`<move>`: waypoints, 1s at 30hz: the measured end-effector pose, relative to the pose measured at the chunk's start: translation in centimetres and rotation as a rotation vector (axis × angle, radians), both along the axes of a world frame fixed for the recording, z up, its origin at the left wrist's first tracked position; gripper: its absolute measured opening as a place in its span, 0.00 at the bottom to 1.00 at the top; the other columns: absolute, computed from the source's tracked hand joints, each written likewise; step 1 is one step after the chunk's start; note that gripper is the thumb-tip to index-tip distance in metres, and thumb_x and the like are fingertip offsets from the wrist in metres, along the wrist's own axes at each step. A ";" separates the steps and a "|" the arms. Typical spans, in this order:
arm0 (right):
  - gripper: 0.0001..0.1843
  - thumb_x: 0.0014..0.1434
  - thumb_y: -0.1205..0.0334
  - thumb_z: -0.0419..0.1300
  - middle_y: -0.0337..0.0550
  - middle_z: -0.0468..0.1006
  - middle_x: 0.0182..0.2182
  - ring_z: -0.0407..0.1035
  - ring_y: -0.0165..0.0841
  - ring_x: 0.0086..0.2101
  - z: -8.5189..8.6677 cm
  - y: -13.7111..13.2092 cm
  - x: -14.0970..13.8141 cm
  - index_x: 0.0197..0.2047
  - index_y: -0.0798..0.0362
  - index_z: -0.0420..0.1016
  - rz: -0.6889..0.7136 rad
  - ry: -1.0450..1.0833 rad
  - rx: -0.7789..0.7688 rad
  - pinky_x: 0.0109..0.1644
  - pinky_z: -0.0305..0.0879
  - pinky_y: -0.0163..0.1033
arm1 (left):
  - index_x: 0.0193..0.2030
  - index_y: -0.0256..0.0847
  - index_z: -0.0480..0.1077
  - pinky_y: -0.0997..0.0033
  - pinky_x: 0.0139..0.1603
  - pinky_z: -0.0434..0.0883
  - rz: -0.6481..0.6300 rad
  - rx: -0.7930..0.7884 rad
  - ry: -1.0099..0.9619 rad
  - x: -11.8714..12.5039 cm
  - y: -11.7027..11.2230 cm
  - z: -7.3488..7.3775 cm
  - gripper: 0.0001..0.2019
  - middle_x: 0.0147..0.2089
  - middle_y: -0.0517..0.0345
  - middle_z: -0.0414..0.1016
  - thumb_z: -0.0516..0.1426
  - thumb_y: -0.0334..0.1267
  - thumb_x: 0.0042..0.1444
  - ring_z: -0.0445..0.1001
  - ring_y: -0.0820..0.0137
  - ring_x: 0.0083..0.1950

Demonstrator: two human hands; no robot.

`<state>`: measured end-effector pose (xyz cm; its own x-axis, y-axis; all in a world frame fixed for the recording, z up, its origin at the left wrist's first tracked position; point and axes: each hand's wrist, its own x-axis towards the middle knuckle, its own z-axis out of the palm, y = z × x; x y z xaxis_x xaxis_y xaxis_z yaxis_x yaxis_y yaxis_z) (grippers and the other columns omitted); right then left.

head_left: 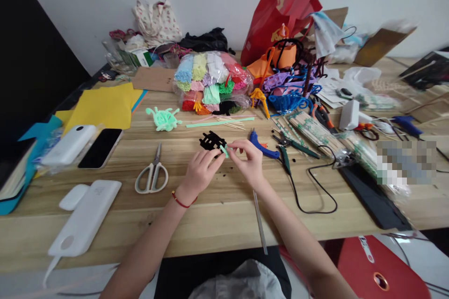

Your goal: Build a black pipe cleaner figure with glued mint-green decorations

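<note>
Over the middle of the wooden table (pixel 196 224), my left hand (pixel 200 170) and my right hand (pixel 248 161) meet. Both sets of fingertips pinch a small mint-green piece (pixel 223 151); its material is too small to make out. Just beyond my left fingers lie black fuzzy pieces (pixel 211 140) in a small cluster. Farther back rests a long pale-green strip (pixel 220 122), and left of it a mint-green pipe-cleaner shape (pixel 164 119). White-handled scissors (pixel 152 175) lie left of my left hand. A blue hand tool (pixel 264 145) sits right beside my right hand.
Bagged colourful pipe cleaners (pixel 212 81) and a red bag (pixel 280 14) stand at the back. Dark-green-handled pliers (pixel 301 146) and a black cord (pixel 315 210) lie right. A phone (pixel 101 148) and white power bank (pixel 86 219) lie left. A metal strip (pixel 260 224) reaches the front edge.
</note>
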<state>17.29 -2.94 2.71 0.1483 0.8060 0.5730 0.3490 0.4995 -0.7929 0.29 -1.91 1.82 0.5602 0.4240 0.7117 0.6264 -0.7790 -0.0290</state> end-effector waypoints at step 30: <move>0.17 0.54 0.65 0.59 0.43 0.78 0.38 0.71 0.32 0.36 0.0 0.6 0.9 0.49 0.51 0.73 0.355 0.169 -0.293 0.42 0.67 0.39 | 0.46 0.40 0.69 0.64 0.46 0.71 0.050 -0.206 -0.132 0.2 0.8 -0.4 0.08 0.43 0.50 0.73 0.53 0.32 0.61 0.73 0.65 0.44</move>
